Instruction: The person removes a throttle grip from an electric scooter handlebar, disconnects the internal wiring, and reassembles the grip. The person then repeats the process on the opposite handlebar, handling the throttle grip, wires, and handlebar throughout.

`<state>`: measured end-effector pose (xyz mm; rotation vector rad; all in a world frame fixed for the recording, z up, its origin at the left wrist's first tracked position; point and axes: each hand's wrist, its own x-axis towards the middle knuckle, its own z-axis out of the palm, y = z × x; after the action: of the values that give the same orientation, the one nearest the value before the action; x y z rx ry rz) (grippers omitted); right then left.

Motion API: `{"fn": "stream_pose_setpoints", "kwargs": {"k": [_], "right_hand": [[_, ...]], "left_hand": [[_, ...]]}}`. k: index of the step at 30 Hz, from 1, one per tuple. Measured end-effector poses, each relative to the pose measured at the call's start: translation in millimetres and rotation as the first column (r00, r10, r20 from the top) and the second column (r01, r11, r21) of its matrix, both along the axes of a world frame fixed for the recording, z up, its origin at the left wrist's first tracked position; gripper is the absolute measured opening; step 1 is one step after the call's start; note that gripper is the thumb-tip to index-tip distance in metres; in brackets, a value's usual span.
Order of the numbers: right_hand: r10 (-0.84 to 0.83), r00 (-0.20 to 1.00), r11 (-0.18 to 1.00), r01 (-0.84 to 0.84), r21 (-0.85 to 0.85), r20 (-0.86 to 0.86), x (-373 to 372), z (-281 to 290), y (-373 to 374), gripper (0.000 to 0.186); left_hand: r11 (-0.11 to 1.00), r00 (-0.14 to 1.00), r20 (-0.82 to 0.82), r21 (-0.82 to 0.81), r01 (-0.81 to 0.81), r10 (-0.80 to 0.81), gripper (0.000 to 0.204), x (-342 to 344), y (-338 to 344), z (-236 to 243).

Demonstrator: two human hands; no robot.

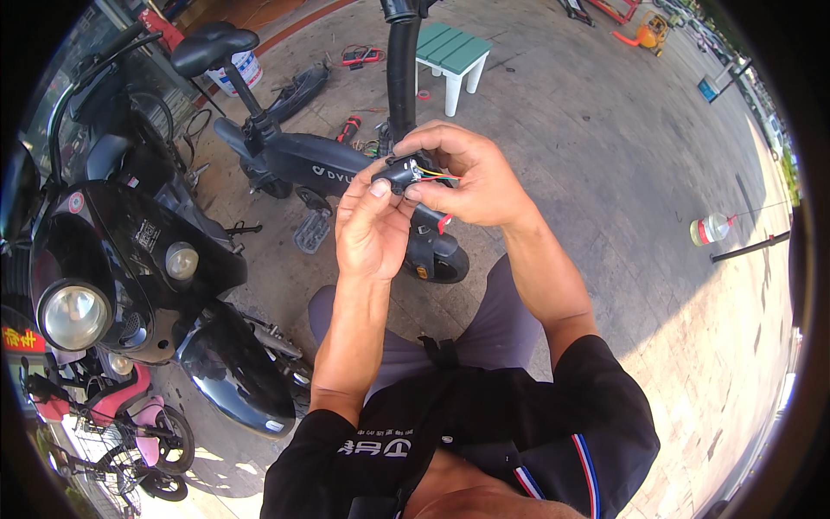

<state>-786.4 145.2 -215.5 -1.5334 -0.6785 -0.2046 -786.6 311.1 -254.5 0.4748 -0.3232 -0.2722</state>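
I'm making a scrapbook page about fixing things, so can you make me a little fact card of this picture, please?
Left hand: fingers holding a small black part
Right hand: fingers on the same part, at the end where thin coloured wires show
Beyond the hands: black bike; stool with green top, white legs
On the left: black scooter; pink bike
Light: shade nearby, sunshine at right

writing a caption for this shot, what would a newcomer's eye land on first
Probably the small black part held near the middle by the left hand and right hand, with thin coloured wires showing. Next comes the black scooter at the left, its round headlight large and pale. The green-topped stool with white legs stands out near the top.
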Motion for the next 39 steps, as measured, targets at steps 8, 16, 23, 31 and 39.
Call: {"fn": "stream_pose_setpoints", "kwargs": {"k": [8, 16, 23, 31, 39], "right_hand": [[-0.081, 0.996, 0.997, 0.080, -0.012, -0.028, 1, 0, 3, 0.038], [-0.107, 0.989, 0.994, 0.106, -0.024, -0.103, 0, -1, 1, 0.041], [-0.084, 0.991, 0.996, 0.085, 0.002, -0.108, 0, 6, 4, 0.042], [-0.063, 0.989, 0.996, 0.071, 0.053, -0.136, 2, 10, 11, 0.044], [-0.099, 0.989, 0.993, 0.105, 0.054, -0.108, 0, 16, 15, 0.044]], "left_hand": [[1.000, 0.999, -0.044, -0.007, 0.014, -0.014, 0.027, 4, -3, -3], [0.998, 0.996, -0.083, 0.050, -0.034, 0.038, 0.028, 2, -5, 0], [0.992, 0.994, -0.050, 0.086, -0.088, 0.092, 0.028, -1, -4, 6], [0.995, 0.996, 0.026, 0.053, -0.081, 0.079, 0.030, 3, 4, 10], [0.996, 0.991, 0.109, 0.026, -0.086, 0.082, 0.033, 4, 4, 13]]}}
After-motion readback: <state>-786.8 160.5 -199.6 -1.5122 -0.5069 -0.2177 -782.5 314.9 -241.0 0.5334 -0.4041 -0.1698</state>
